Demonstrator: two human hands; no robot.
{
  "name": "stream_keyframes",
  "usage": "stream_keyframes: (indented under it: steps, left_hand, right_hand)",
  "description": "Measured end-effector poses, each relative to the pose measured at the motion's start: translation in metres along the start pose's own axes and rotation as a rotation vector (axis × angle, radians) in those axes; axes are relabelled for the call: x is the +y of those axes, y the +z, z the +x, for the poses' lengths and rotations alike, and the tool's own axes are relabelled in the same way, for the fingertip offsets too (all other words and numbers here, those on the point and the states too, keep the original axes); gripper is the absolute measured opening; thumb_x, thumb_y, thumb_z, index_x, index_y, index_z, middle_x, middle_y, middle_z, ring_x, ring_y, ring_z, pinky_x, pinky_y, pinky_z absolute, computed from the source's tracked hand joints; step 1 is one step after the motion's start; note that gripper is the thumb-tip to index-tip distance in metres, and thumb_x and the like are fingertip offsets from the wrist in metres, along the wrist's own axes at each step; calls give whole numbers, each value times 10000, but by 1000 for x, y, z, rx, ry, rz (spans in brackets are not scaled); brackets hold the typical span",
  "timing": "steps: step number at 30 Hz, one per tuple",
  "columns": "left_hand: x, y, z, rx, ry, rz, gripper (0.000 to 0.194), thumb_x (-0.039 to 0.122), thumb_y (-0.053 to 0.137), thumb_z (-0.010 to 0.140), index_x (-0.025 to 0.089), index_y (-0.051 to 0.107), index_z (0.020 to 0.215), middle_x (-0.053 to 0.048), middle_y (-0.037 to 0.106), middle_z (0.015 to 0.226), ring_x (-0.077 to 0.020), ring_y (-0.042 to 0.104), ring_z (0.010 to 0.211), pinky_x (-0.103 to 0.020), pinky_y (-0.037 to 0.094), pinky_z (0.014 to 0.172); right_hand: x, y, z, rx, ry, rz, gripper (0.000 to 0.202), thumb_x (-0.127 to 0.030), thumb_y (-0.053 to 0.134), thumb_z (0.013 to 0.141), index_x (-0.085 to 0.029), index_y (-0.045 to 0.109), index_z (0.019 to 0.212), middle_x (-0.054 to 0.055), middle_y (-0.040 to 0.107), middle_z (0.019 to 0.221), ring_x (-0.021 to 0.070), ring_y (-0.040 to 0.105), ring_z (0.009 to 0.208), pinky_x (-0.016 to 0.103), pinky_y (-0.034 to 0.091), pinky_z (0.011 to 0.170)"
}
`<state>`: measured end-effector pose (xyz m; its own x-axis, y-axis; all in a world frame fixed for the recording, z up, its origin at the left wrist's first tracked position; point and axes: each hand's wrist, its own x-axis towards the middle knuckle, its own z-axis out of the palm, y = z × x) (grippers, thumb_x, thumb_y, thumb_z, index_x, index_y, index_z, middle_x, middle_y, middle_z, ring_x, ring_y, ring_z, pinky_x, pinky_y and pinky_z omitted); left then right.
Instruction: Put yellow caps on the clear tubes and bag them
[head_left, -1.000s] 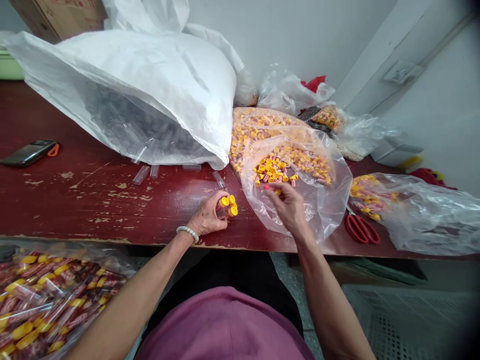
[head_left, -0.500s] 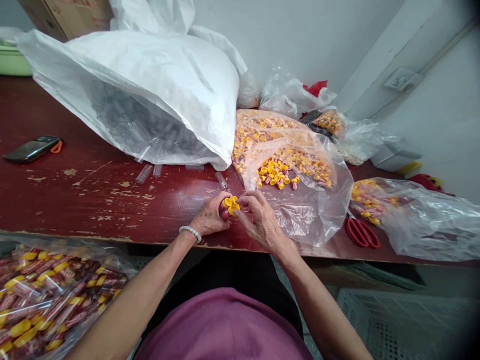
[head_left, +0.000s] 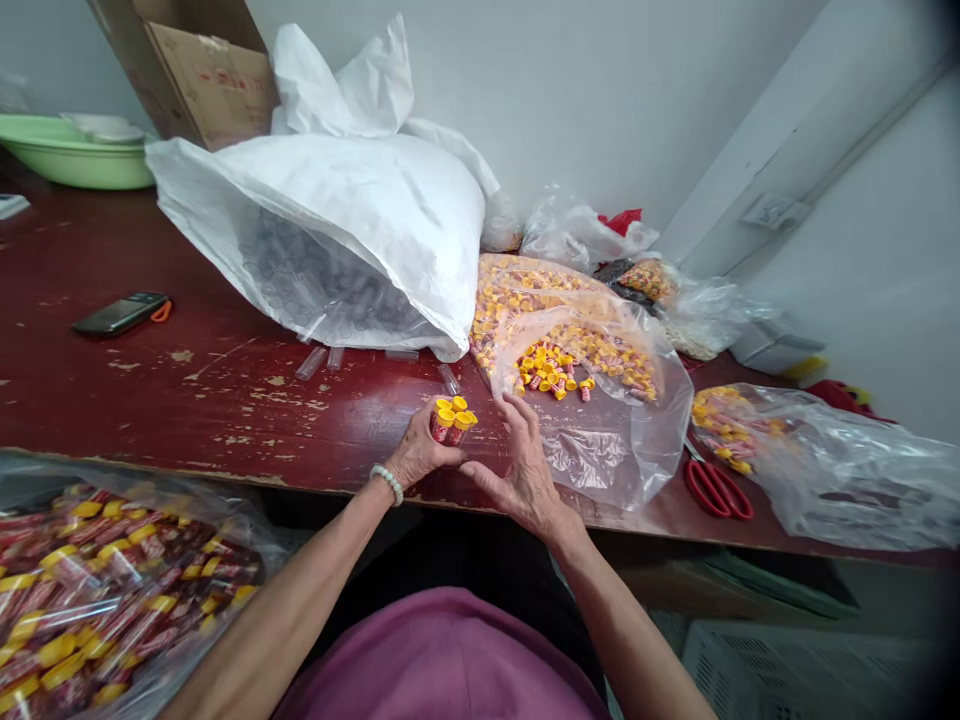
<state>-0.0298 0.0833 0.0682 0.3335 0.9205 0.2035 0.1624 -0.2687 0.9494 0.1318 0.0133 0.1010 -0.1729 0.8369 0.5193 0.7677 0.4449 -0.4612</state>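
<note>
Several small red-printed tubes with yellow caps (head_left: 452, 424) stand bunched together, upright, in my left hand (head_left: 417, 446) above the table's front edge. To their right, my right hand (head_left: 519, 468) has its thumb and fingers spread, with nothing between them. Just beyond it, a pile of small yellow-capped pieces (head_left: 553, 370) spills from the mouth of a clear plastic bag (head_left: 637, 470). A clear empty tube (head_left: 448, 378) lies behind the held bunch, and others lie by the mouth of a white sack (head_left: 382, 190) filled with clear tubes.
Red-handled scissors (head_left: 718, 488) and another plastic bag (head_left: 847, 480) lie on the right. A phone-like device (head_left: 120, 314), a green basin (head_left: 112, 168) and a cardboard box (head_left: 225, 95) are at left. Below the table are a bag of filled tubes (head_left: 112, 600) and a crate (head_left: 795, 650).
My right hand has drawn back from the yellow caps and its fingers have spread. The held tubes show more of their sides now. The view has shifted, showing more at the upper left.
</note>
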Motion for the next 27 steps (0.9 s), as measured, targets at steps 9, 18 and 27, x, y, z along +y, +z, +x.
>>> stream_keyframes:
  steps: [9,18,27]
  left_hand:
    - [14,9,-46,-86,-229,-589,241,69,602,507,168,549,720,-2,553,705,-137,513,638,-239,405,524]
    - [12,-1,-87,19,-497,-1035,163,80,597,404,128,545,550,23,542,548,-96,498,497,-215,401,471]
    - [-1,-42,-114,155,-522,-1137,320,85,645,419,121,630,737,-7,612,667,-111,554,566,-238,445,554]
  right_hand:
    - [-27,32,-2,-133,-294,-94,905,-380,720,680,-179,236,1417,183,449,1331,306,440,1221,467,430,965]
    - [-35,53,-4,-169,-511,-52,747,-471,565,807,-209,241,1427,169,557,1142,308,560,1020,445,521,783]
    - [-51,85,-1,-191,-482,106,609,-363,601,795,-196,375,1335,139,574,1157,264,568,1037,414,522,854]
